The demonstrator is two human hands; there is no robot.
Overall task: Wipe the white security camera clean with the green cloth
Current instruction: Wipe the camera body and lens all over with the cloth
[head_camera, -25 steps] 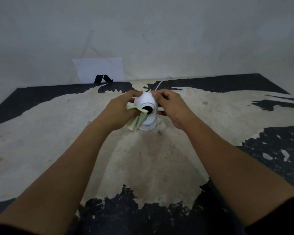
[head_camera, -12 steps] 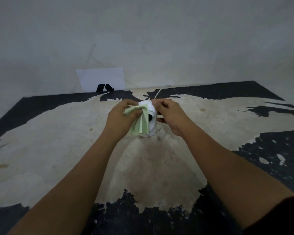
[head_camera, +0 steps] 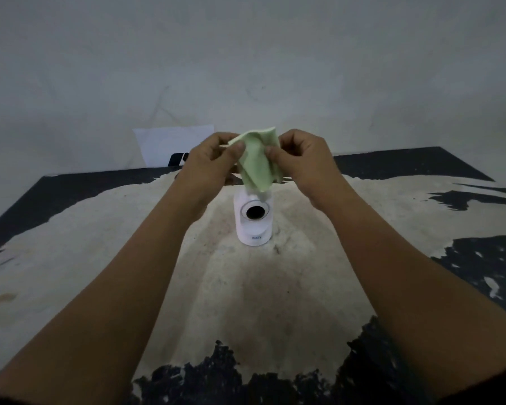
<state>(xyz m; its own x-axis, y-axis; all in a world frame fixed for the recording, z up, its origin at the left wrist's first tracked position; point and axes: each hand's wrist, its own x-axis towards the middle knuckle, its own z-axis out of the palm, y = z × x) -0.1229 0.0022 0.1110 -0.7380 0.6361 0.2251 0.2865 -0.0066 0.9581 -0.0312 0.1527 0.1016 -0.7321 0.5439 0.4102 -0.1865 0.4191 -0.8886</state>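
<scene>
Grey-white wall (head_camera: pixel 246 68) fills the upper half of the view, bare and dim. Below it, a worn tabletop (head_camera: pixel 246 287), black at the edges, with a wide pale patch where the surface has rubbed away. White sheet of paper (head_camera: pixel 164 144) leans against the wall at the back of the table, a small black mark at its lower edge, partly hidden by the left hand.

Two bare forearms reach in from the lower corners. Left hand (head_camera: pixel 208 165) and right hand (head_camera: pixel 301 159) are raised side by side above the table, each pinching the green cloth (head_camera: pixel 259 162) between thumb and fingers. Cloth is held up at its top edge and hangs crumpled between the two hands; its lower tip appears to just reach the top of the camera, contact uncertain.

White security camera (head_camera: pixel 253 219) stands upright on the pale patch, directly below the cloth, neither hand on it. Dark round lens faces the viewer; small lettering on the base, too small to read.
</scene>
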